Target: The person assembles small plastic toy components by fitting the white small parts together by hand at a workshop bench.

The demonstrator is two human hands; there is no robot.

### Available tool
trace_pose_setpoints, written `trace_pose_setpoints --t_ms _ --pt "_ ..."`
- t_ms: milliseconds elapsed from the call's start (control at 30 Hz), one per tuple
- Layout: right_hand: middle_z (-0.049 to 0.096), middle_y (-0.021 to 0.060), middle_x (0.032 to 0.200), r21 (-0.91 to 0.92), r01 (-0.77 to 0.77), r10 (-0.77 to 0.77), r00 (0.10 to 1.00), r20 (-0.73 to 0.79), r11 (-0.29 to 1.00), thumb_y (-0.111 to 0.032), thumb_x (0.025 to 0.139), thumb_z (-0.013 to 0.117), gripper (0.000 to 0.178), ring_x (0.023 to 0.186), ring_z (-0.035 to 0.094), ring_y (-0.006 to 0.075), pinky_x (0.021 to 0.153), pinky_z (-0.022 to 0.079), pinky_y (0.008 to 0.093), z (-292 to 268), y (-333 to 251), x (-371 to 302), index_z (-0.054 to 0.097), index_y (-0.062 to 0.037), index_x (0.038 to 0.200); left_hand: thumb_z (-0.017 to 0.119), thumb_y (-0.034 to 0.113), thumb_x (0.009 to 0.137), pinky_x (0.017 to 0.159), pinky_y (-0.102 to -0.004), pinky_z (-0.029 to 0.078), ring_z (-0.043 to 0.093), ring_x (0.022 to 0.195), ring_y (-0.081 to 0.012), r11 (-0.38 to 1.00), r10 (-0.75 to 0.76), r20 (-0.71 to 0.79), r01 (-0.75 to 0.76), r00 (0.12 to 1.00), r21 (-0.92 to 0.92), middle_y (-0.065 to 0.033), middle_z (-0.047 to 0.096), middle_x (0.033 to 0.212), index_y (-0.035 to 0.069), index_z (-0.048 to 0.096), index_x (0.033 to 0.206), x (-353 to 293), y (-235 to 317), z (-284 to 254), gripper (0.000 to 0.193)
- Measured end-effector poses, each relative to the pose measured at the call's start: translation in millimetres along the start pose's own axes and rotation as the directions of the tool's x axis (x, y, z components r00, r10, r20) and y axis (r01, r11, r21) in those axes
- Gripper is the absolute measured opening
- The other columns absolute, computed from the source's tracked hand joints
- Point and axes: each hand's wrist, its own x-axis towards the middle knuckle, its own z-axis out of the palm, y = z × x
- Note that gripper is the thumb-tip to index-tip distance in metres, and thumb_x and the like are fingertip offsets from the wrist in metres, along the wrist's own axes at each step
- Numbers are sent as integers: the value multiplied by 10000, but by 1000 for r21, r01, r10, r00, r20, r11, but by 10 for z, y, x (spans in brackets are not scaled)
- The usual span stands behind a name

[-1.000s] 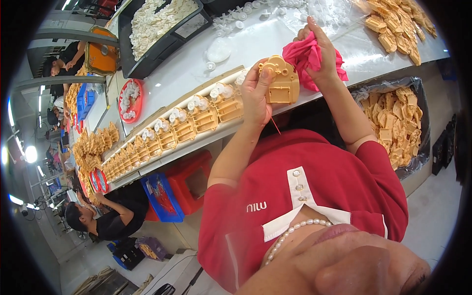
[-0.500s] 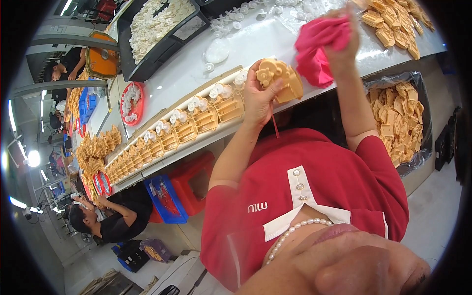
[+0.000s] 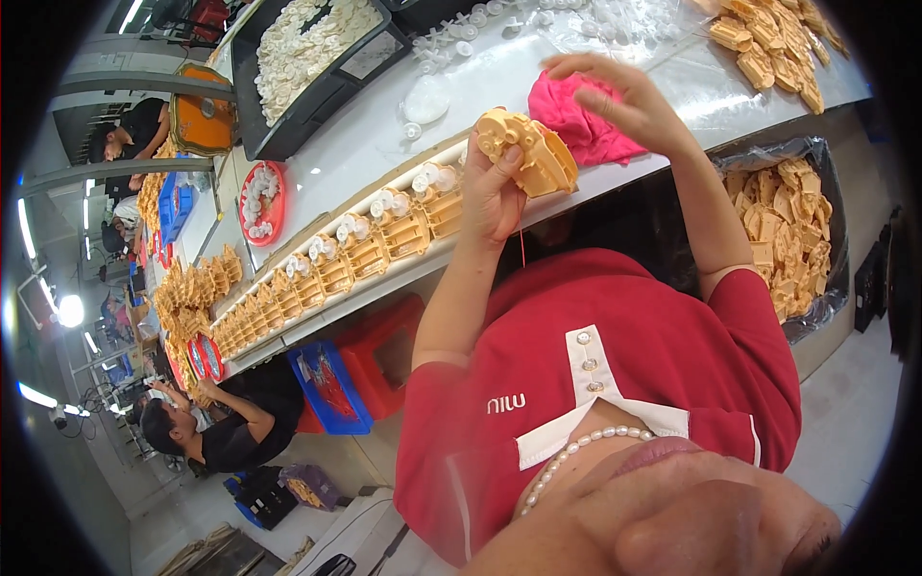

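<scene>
A tan moulded plastic part [image 3: 544,158], with round bosses on one end, is gripped in my left hand [image 3: 493,197], the thumb pressed over its face. My right hand [image 3: 639,108] holds nothing; its fingers are stretched and spread above the bench. Just below and beside it, a bright pink cloth [image 3: 576,123] lies crumpled near the bench edge, close to the held part. Left of my left hand runs a long row of similar tan parts [image 3: 403,238] along the bench edge, several topped with white plastic pieces [image 3: 389,203].
A black bin of small white pieces [image 3: 317,48] stands at the back left, near a red tray [image 3: 261,204]. Loose white pieces [image 3: 471,29] lie at the back. Tan parts are heaped at the far right [image 3: 768,48] and in a lined box [image 3: 783,235]. A co-worker [image 3: 216,427] sits at left.
My right hand has let go of the pink cloth, which now lies on the bench, and has opened. My left hand has shifted slightly left with the tan part.
</scene>
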Motion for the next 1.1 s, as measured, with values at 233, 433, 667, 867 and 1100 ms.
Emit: trace_pose_setpoints --t_ms 233,433,667,867,1100 --pt "620 2 953 33 -31 28 995 100 999 -65 780 668 367 769 578 81 646 454 219 125 -150 -135 567 -62 1132 541 84 900 926 -358 464 524 1071 -198 1000 -7 -4 7 1000 3 -74 507 1149 83 385 1245 73 -137 55 379" --pt "572 55 779 -314 239 -277 957 -82 919 -38 761 661 211 677 577 162 567 453 263 211 -106 -212 605 -35 965 542 122 909 913 -347 469 530 1042 -177 992 69 -27 -66 997 110 -68 522 1125 77 385 1207 76 -208 104 339" --pt "552 82 757 -415 246 -340 925 -169 876 -9 781 620 97 649 562 211 561 458 284 153 -60 -168 599 -14 875 559 178 906 894 -348 479 549 1016 -174 983 57 -39 -49 998 175 -75 529 1125 65 420 1159 44 -208 178 310" --pt "559 71 765 -244 46 -143 906 -398 969 -55 828 592 65 652 543 166 596 444 273 -44 -52 -145 594 -14 879 520 204 926 889 -369 490 555 1039 -202 993 35 -38 -31 999 110 -83 529 1144 66 410 1215 20 -117 101 339" --pt "572 7 892 348 -15 165 899 -406 938 -122 937 483 136 647 433 22 585 361 142 -210 39 -98 545 -19 999 478 219 946 897 -387 483 540 1078 -225 999 -5 -23 6 1000 44 -95 530 1167 64 394 1278 42 -139 134 375"
